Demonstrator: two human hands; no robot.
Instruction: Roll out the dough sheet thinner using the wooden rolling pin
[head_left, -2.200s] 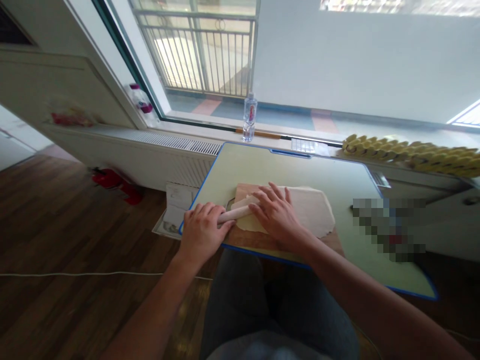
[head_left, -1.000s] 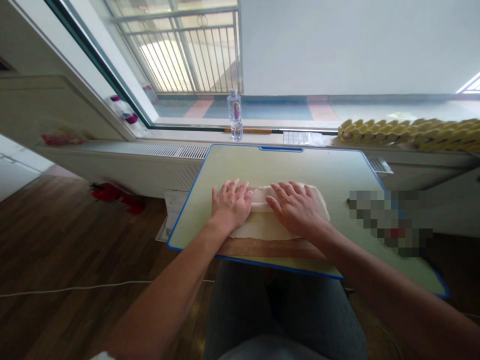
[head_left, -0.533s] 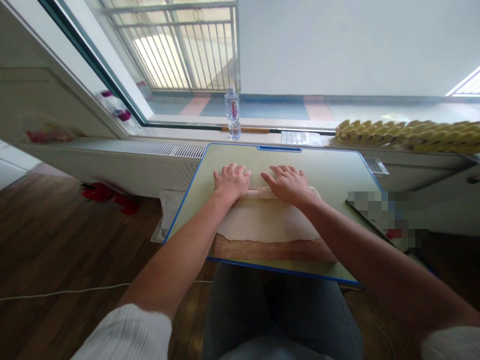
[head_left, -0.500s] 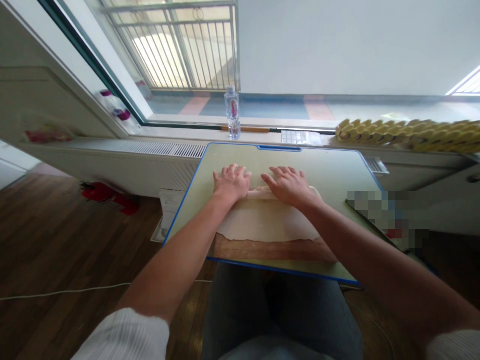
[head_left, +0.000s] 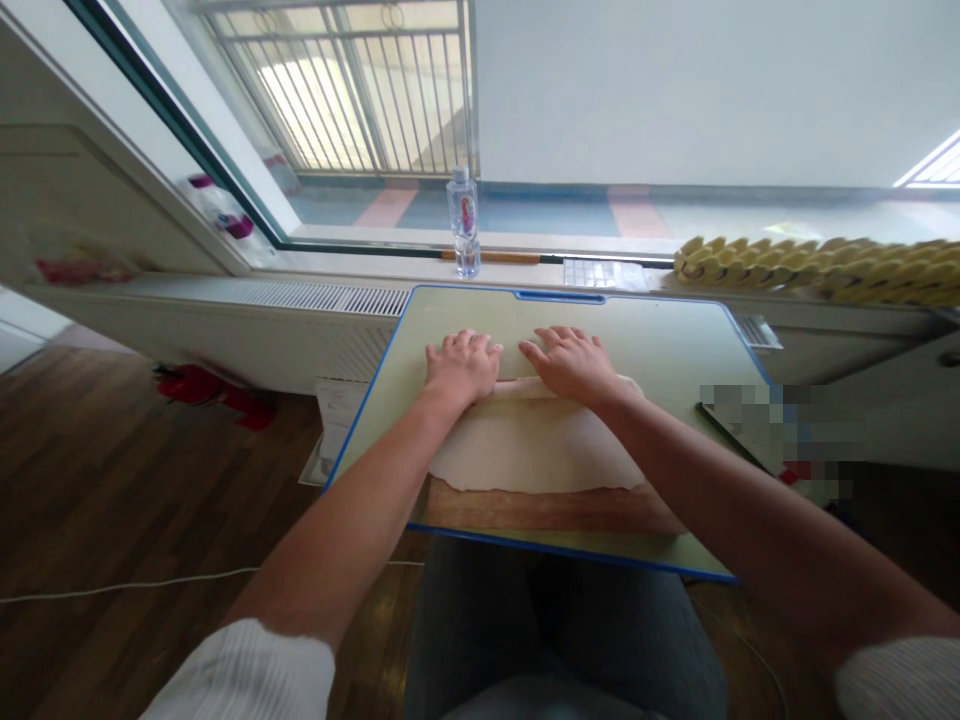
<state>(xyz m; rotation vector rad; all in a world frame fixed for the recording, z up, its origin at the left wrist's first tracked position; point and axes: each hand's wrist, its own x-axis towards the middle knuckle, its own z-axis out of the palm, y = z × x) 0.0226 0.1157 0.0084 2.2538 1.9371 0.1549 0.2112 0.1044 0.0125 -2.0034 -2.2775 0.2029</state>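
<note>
A pale sheet of dough (head_left: 536, 445) lies across a brown wooden board (head_left: 555, 508), leaving the board's near strip bare. At its far side runs a thick rolled ridge (head_left: 517, 389), with dough wrapped over it; whether a rolling pin is inside is hidden. My left hand (head_left: 463, 365) rests flat on the left end of this ridge, fingers stretched forward and apart. Over the right part of it, my right hand (head_left: 574, 362) is also laid flat, thumb pointing inward and fingers extended. Neither hand is wrapped around anything.
The board sits on a small blue-edged table (head_left: 660, 340). On the windowsill stand a clear bottle (head_left: 465, 225), a clear plastic tray (head_left: 604, 273) and yellow wavy packing (head_left: 817, 270). A red fire extinguisher (head_left: 214, 392) lies at left; a white cable (head_left: 135, 583) crosses the floor.
The dough's near edge lies slightly closer to me and its outline looks smoother. My right hand has shifted a little to the left and forward; my left hand stays nearly in place.
</note>
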